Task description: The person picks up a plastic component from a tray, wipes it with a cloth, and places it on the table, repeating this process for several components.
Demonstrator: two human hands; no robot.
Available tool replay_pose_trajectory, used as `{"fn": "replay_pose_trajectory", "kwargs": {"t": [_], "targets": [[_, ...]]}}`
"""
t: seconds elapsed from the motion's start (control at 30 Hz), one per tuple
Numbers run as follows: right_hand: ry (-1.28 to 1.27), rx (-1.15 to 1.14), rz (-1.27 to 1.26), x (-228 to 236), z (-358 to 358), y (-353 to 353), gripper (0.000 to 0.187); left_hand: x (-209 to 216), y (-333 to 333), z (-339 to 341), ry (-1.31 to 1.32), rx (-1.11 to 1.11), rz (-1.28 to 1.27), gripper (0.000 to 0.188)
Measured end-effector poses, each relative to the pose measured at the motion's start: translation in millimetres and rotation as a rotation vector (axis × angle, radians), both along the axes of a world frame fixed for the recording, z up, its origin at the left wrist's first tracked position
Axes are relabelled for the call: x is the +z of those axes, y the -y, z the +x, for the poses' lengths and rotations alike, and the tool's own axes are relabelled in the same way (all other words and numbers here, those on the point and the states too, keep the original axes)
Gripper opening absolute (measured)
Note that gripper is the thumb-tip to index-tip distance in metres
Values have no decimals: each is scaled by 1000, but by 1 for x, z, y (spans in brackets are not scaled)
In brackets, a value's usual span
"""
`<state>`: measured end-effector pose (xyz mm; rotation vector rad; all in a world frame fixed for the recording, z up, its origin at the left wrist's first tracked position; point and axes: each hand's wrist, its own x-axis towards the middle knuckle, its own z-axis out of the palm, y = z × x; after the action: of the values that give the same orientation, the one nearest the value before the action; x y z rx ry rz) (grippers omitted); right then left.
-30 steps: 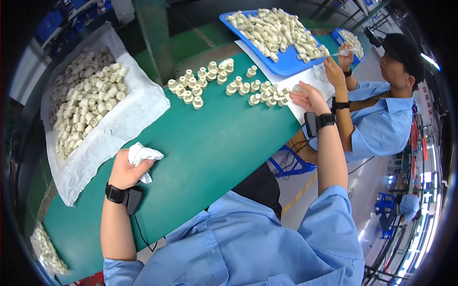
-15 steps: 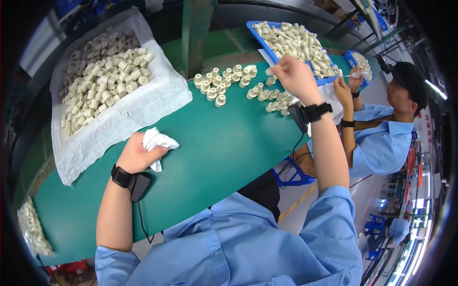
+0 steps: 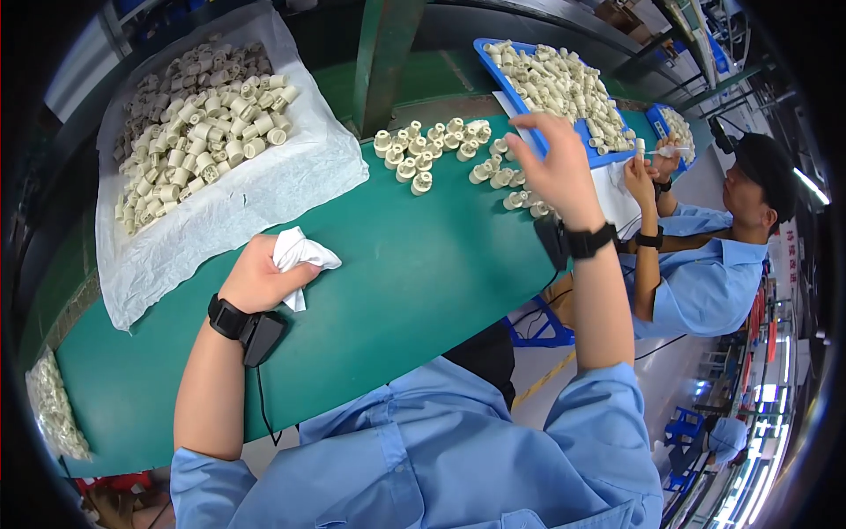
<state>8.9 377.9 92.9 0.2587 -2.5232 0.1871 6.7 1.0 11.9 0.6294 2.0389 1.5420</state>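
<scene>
Along the far side of the green table, small cream parts stand in 2 loose clusters, most of them upright with the narrower end on top. The right hand hangs over the edge of the right-hand cluster, thumb and forefinger well parted, with no part visible between them; it hides some of the pieces behind it. The left hand, near the white liner sheet, is closed round a crumpled white cloth, pinched under the thumb; whether anything sits inside its folds, I cannot tell.

As for progress, a modest batch stands set out, while a far larger heap of cream pieces lies jumbled on the liner. Beyond the clusters, a blue tray is piled with more cream pieces, many looking longer. The standing parts seem a small share of everything in view; whether either pile is finished or waiting cannot be told from this view. At the right, a co-worker holds 1 small cream piece upright.
</scene>
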Motion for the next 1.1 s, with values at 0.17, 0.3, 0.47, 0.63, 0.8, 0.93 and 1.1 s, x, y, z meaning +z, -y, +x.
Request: {"fn": "replay_pose_trajectory", "kwargs": {"t": [0.17, 0.3, 0.47, 0.63, 0.8, 0.93, 1.1], "targets": [[429, 224, -604, -17, 70, 55, 12, 1, 0, -3, -20, 0, -8, 13], [614, 183, -807, -55, 86, 58, 26, 2, -3, -3, -25, -2, -13, 13], [710, 90, -1218, -79, 88, 55, 35, 5, -8, -1, 13, 38, -22, 12], [662, 91, -1333, -81, 87, 52, 37, 5, -8, -1, -23, 25, -24, 11], [661, 162, -1408, -88, 88, 47, 36, 4, -6, -1, 7, 13, -53, 12], [635, 180, -1455, -87, 88, 46, 36, 3, -5, -2, 20, 11, -44, 13], [588, 178, -1489, -88, 87, 48, 38, 4, -5, -3, 40, 10, -58, 13]]}}
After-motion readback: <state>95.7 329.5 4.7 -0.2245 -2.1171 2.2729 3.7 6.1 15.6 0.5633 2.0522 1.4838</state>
